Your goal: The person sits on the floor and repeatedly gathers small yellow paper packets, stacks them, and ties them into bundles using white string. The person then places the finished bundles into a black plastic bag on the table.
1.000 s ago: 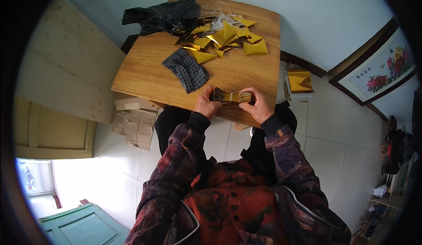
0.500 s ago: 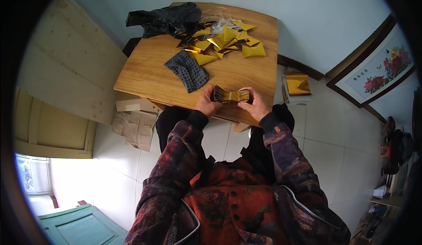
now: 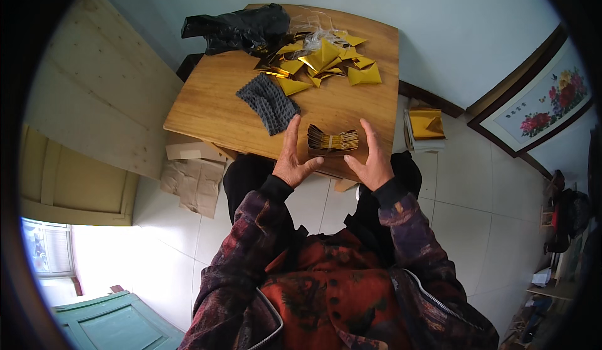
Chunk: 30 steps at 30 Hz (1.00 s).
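Bundle of folded gold paper [image 3: 333, 139] sits on the table [image 3: 210, 108] between the 2 sets of fingers, just beyond the thumb tips. Long axis runs crosswise, 1 end toward each hand's fingers; waisted mid-length, ends fanned. Side gaps look about equal, can't call either hand nearer. Left hand [image 3: 293, 160]: fingers straight, pointing away from the body, thumb spread wide across the near side, nothing held. Right hand [image 3: 375, 164] mirrors it: wide open, thumb angled inward, also without a hold. Neither seems to touch the bundle. Gray knit cloth [image 3: 268, 104] lies left of and beyond the left fingertips; loose gold pieces [image 3: 365, 74] well beyond both.
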Tool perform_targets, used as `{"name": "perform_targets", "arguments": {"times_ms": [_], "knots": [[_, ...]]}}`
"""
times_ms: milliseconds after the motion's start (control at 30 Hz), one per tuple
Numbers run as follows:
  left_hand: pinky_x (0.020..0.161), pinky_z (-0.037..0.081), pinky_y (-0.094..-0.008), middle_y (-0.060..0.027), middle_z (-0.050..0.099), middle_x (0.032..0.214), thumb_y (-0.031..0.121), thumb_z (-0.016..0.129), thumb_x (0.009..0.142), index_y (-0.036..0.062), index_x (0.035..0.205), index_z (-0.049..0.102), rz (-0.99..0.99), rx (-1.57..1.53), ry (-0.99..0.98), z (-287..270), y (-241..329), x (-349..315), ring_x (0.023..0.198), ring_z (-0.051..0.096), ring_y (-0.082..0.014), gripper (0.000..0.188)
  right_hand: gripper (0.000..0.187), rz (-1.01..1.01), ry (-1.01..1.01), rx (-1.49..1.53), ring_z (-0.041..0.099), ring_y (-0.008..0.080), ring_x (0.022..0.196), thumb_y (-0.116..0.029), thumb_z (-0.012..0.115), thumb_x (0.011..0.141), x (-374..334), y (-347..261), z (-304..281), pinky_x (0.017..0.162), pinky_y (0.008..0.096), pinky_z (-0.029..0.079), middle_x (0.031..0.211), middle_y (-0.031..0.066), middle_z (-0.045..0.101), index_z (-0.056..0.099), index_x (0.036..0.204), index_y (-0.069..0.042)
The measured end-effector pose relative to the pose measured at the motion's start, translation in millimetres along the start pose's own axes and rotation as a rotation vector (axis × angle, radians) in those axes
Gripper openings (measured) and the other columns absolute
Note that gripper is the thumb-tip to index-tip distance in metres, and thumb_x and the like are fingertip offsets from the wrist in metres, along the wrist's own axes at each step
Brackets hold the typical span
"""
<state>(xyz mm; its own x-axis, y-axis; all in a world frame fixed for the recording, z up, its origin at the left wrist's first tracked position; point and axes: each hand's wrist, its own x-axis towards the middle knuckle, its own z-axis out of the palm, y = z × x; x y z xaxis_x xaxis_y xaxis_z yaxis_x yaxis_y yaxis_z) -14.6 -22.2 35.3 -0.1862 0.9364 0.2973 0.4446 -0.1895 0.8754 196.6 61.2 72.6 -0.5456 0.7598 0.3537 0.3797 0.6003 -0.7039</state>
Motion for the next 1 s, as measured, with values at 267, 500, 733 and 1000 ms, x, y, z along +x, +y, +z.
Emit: {"name": "perform_targets", "arguments": {"times_ms": [267, 500, 733, 1000], "knots": [[0.101, 0.041, -0.0329, -0.0162, 0.044, 0.135, -0.005, 0.069, 0.076, 0.0018, 0.147, 0.017, -0.160, -0.358, -0.049, 23, -12, 7, 0.123, 0.047, -0.0240, 0.089, 0.074, -0.198, -0.140, -0.283, 0.031, 0.0361, 0.136, -0.002, 0.061, 0.074, 3, -49, 45, 0.112, 0.0441, 0.027, 0.145, 0.0196, 0.034, 0.030, 0.141, 0.003], [0.098, 0.043, -0.0319, -0.0130, 0.047, 0.133, 0.000, 0.069, 0.081, 0.0052, 0.138, 0.030, -0.012, -0.237, -0.036, 32, -31, 15, 0.121, 0.049, -0.0212, 0.070, 0.070, -0.146, -0.193, -0.530, 0.029, 0.0352, 0.138, -0.004, 0.055, 0.079, 10, -41, 59, 0.115, 0.0446, 0.018, 0.145, 0.0218, 0.035, 0.025, 0.142, 0.005], [0.089, 0.047, -0.0307, -0.0103, 0.057, 0.115, 0.005, 0.069, 0.084, 0.0055, 0.126, 0.040, -0.069, -0.256, 0.040, 36, -20, 13, 0.106, 0.057, -0.0188, 0.051, 0.076, -0.135, -0.197, -0.580, 0.028, 0.0334, 0.139, 0.000, 0.057, 0.076, 7, -34, 68, 0.116, 0.0429, 0.016, 0.145, 0.0212, 0.034, 0.022, 0.143, 0.006], [0.074, 0.049, -0.0323, -0.0114, 0.061, 0.093, 0.009, 0.071, 0.081, 0.0058, 0.114, 0.041, -0.112, -0.169, 0.103, 33, -9, 17, 0.083, 0.060, -0.0209, 0.044, 0.074, -0.113, -0.217, -0.559, 0.029, 0.0341, 0.139, 0.001, 0.056, 0.077, 8, -36, 67, 0.116, 0.0427, 0.016, 0.145, 0.0231, 0.033, 0.023, 0.142, 0.006]]}}
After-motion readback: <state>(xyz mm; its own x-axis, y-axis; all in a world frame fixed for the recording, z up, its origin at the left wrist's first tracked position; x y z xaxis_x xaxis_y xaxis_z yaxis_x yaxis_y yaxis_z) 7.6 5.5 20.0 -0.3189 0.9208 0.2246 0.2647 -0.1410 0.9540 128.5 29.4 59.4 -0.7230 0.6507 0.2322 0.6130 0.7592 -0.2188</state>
